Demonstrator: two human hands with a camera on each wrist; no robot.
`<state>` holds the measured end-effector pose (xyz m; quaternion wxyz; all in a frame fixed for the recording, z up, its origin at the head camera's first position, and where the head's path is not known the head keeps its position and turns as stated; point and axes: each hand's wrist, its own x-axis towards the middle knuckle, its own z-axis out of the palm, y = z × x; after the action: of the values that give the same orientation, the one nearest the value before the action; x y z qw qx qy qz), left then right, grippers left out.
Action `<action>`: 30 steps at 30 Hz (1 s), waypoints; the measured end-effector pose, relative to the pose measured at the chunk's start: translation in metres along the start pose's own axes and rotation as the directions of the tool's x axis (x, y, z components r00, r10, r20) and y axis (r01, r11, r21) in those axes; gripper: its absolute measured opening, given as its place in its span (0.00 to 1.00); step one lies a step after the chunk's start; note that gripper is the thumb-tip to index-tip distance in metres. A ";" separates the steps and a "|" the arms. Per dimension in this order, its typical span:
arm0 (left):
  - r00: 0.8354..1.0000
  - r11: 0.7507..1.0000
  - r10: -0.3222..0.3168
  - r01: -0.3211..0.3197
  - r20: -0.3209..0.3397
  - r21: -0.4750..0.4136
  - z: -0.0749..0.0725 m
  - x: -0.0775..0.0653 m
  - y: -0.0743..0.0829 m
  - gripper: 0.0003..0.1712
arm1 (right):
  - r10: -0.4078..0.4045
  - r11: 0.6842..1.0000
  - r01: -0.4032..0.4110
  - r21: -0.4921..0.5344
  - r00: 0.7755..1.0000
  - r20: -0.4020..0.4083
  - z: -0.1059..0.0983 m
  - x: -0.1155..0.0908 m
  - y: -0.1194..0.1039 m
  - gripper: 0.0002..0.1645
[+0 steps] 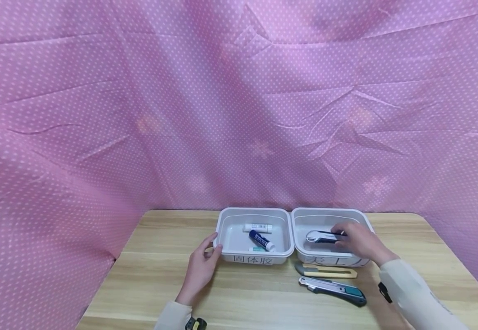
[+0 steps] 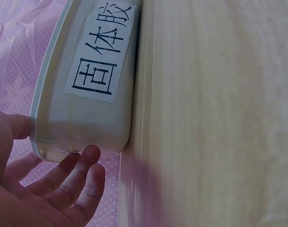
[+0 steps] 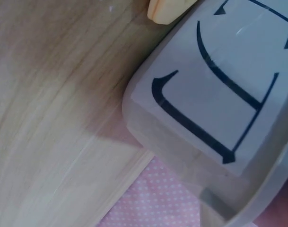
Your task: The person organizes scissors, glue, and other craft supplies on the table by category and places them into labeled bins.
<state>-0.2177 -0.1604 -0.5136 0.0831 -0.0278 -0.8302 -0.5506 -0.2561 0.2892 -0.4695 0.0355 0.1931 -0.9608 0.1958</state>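
My right hand [image 1: 358, 239] grips a utility knife [image 1: 323, 236] with a white and dark body over the right white bin [image 1: 329, 211]. Its fingers are out of sight in the right wrist view, apart from a blurred patch. At the left white bin [image 1: 255, 211], my left hand [image 1: 202, 266] holds the near left corner between thumb and fingers. Glue sticks lie in that bin: a white one [image 1: 257, 228], a blue one with a white end [image 1: 262, 241], and a partly hidden one with a green label [image 1: 257, 249].
On the table [image 1: 156, 261], in front of the right bin, lie a yellow utility knife [image 1: 329, 271] and a grey-green utility knife [image 1: 333, 289]. Both bins carry paper labels, one label [image 2: 101, 52] facing the near edge. Pink dotted cloth [image 1: 239, 114] hangs behind.
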 end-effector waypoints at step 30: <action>1.000 1.000 -0.010 0.009 0.006 0.020 0.000 0.001 0.000 0.27 | 0.119 0.993 -0.120 0.006 0.986 0.115 0.001 0.006 0.005 0.17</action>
<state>-0.2182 -0.1607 -0.5131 0.0783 -0.0246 -0.8359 -0.5426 -0.2639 0.2910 -0.4718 -0.0327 0.1462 -0.9698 0.1925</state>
